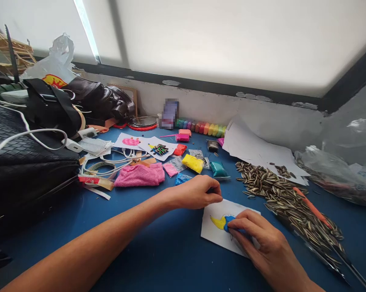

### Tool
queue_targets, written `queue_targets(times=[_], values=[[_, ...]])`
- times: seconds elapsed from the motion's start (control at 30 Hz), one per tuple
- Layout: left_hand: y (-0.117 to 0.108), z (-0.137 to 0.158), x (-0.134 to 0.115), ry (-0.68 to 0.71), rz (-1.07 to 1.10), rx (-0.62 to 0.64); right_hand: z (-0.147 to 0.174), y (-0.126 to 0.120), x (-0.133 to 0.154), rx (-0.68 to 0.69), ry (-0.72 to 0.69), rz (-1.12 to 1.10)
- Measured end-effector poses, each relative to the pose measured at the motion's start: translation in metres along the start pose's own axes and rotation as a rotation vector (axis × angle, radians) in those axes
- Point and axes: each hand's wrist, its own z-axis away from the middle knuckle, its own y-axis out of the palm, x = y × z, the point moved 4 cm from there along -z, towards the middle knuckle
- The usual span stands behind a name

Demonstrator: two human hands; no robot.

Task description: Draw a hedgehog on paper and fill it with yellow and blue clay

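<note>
On the blue table lies a white paper card (212, 231) with a drawn outline, partly filled with yellow clay (218, 222) and blue clay (228, 221). My right hand (262, 239) comes in from the lower right, thumb and forefinger pinched together at the blue clay. It covers the right part of the card. Just above the card's upper left corner, my left hand (201, 192) is closed, thumb against curled fingers; what they hold, if anything, is hidden. Behind that hand are a blue packet (182, 179), a yellow clay packet (192, 163) and a teal packet (219, 170).
To the right spreads a pile of striped sunflower seeds (274, 186) with an orange-handled tool (312, 207) across it. White paper sheets (252, 146) lean behind. A pink cloth (139, 175), cables and black bags (27, 174) fill the left. Decorated cards (158, 148) lie farther back.
</note>
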Motion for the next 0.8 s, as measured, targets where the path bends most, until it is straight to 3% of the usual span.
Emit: queue_targets(times=[0.8], values=[[0.011, -0.001, 0.011, 0.026, -0.144, 0.145, 0.003, 0.010, 0.005, -0.042, -0.101, 0.169]])
